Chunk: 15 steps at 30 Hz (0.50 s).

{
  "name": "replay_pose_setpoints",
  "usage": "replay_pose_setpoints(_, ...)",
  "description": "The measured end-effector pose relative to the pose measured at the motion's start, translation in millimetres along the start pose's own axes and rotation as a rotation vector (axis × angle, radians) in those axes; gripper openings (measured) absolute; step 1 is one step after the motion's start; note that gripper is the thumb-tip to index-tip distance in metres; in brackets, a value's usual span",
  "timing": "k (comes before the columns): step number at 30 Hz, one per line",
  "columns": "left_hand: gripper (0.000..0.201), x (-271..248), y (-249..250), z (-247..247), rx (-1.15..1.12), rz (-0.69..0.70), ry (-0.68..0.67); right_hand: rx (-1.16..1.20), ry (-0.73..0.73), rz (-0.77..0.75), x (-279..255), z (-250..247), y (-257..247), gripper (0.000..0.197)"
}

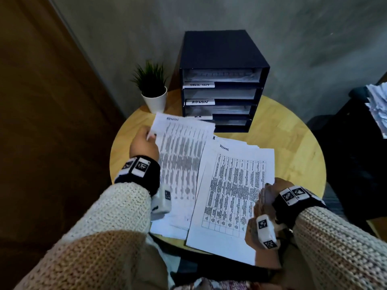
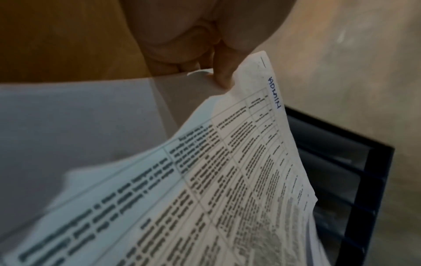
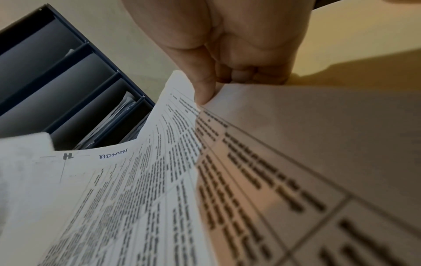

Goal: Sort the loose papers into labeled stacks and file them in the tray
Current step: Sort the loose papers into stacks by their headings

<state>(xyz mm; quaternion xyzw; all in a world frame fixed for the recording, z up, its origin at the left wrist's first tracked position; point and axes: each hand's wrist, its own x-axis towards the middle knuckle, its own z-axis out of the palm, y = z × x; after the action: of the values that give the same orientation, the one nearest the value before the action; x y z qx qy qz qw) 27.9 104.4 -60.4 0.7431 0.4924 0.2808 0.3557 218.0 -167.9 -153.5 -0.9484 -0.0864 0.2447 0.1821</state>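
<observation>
On the round surface (image 1: pixel 293 130), head view: left hand (image 1: pixel 144 143) pinches the ADMIN sheet (image 1: pixel 182 155) at its upper left corner; right hand (image 1: pixel 270 197) holds the stack (image 1: pixel 234 185) by its right edge, its top also marked ADMIN. Tray (image 1: pixel 219 80) stands behind, slots labeled. Left wrist: fingers (image 2: pixel 222 75) closed on the sheet's corner, paper bowed. Right wrist: thumb (image 3: pixel 205 86) clamps the fanned pages. Risk, my guess: loose fanned pages slide off the near edge, or the sheet creases at the pinch.
</observation>
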Motion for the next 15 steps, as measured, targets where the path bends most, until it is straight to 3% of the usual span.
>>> replay_pose_setpoints(3, 0.017, 8.1, 26.9, -20.8, -0.064, 0.104, 0.082, -0.064, 0.136, -0.026, 0.6, 7.9, 6.3, 0.028)
replay_pose_setpoints(6, 0.014, 6.3, 56.3, -39.9, -0.130, 0.190, 0.179, -0.141, 0.134, -0.017, -8.6, 4.4, 6.3, 0.024)
replay_pose_setpoints(9, 0.016, 3.6, 77.2, -46.8, -0.229, 0.231, 0.247, -0.109, 0.121, -0.012, -6.0, -5.4, 5.3, 0.034)
replay_pose_setpoints(12, 0.016, -1.5, 87.5, -37.6, -0.326, 0.256, 0.175, 0.067, 0.102, -0.031, -8.4, -16.1, 1.1, 0.034)
replay_pose_setpoints(15, 0.019, -10.8, 82.7, -14.8, -0.243, 0.194, 0.034, 0.281, -0.001, -0.044, -4.7, -23.9, -3.5, 0.032)
